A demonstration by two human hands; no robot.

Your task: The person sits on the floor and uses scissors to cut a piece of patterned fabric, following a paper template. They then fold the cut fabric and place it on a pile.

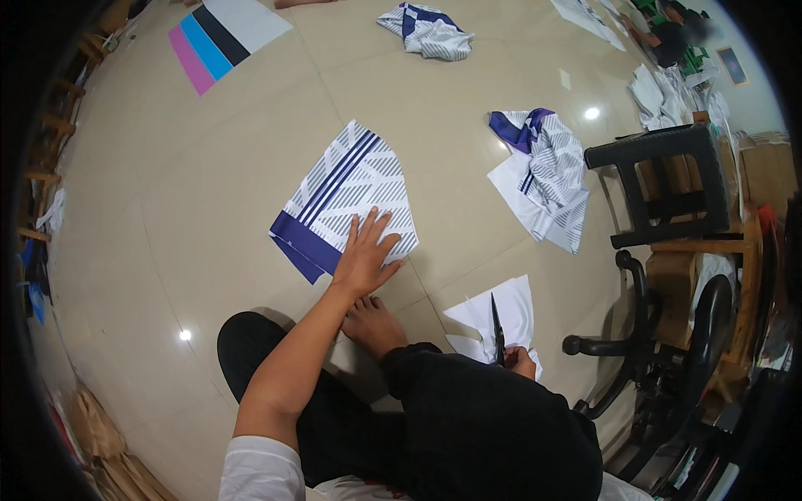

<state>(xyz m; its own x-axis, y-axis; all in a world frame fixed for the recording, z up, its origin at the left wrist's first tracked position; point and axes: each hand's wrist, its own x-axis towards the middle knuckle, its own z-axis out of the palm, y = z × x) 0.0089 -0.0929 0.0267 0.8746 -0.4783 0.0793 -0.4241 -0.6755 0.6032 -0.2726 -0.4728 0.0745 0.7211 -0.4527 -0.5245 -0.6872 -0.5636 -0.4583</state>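
Observation:
My left hand (pixel 368 250) lies with fingers spread on a flat fabric piece (pixel 342 179) printed with grey diagonal lines, navy stripes and a navy band at its lower left. My bare foot is just below it. At the lower right, my right hand (pixel 516 359), partly hidden behind my knee, grips black scissors (pixel 498 321), blades pointing up, over white cut pieces (pixel 484 305) lying on the floor. A crumpled pile of similar striped fabric (pixel 547 184) lies to the upper right, and another crumpled bundle (pixel 430 35) is at the top.
A striped pink, blue, black and white sheet (pixel 217 50) lies on the tiled floor (pixel 184 250) at upper left. A black stool (pixel 685 138), a wheeled chair base (pixel 626 342) and wooden shelving with boxes (pixel 668 275) crowd the right. Wooden furniture (pixel 54 125) lines the left; a blurred person (pixel 668 42) is at top right.

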